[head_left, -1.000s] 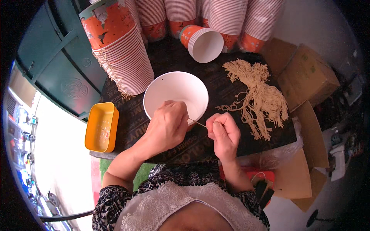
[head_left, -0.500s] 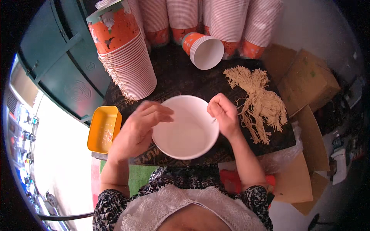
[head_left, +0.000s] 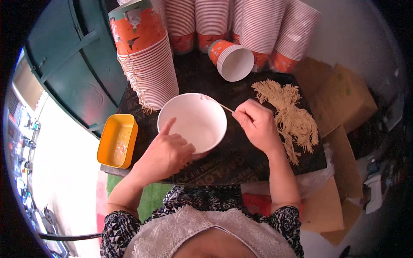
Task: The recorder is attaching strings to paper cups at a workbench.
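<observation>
A white-lined paper bucket (head_left: 198, 120) stands tilted in front of me, its open mouth toward me. My left hand (head_left: 168, 150) grips its near left side, one finger stretched over the rim and the others curled. To the right of the bucket, my right hand (head_left: 259, 127) pinches the end of a thin beige string (head_left: 223, 106). That string runs taut to the bucket's far right rim. A bundle of beige strings (head_left: 292, 112) lies just right of my right hand.
A tall stack of nested paper buckets (head_left: 150, 77), strings hanging down its left side, stands at the back left. A yellow tray (head_left: 103, 144) with small bits sits left. Wrapped bucket stacks (head_left: 262, 26) and a tipped short stack (head_left: 235, 62) are behind. Cardboard boxes (head_left: 348, 99) stand right.
The bucket has shifted left and away from me. My right hand has moved right, off the rim, drawing the string out. My left hand has come down onto the near left side.
</observation>
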`<state>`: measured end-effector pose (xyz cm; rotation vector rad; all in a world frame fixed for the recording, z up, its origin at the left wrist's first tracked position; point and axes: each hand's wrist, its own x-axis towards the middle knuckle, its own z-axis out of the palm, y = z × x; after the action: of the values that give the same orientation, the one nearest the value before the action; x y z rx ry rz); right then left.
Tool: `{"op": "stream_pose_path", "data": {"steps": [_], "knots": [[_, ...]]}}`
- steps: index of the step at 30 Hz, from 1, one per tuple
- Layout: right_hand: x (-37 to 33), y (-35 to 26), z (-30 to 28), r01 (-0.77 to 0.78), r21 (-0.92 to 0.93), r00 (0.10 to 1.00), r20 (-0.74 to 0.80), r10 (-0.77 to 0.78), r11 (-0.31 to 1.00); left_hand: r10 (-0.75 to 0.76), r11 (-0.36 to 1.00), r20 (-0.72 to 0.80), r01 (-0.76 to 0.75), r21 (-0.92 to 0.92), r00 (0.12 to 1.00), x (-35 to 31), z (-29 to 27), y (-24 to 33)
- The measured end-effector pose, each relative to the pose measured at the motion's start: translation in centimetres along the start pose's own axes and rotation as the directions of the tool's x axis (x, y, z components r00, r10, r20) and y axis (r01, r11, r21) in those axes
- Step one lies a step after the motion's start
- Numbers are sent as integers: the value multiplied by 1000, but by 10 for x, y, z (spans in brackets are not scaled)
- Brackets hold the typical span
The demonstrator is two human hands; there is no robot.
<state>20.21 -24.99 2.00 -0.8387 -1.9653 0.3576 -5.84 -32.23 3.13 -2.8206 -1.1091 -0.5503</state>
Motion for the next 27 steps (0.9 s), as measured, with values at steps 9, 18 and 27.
{"op": "stream_pose_path", "data": {"steps": [9, 18, 27], "knots": [[-60, -19, 30, -449, 870, 844, 338, 417, 204, -233, 970, -168, 241, 29, 958, 29, 44, 8], [-63, -3, 54, -97, 927, 828, 277, 488, -362, -270, 901, -373, 96, -423, 888, 9, 61, 45], [-60, 3, 62, -17, 914, 837, 234, 494, -404, -442, 395, 162, 354, -848, 882, 1, 111, 45]]}}
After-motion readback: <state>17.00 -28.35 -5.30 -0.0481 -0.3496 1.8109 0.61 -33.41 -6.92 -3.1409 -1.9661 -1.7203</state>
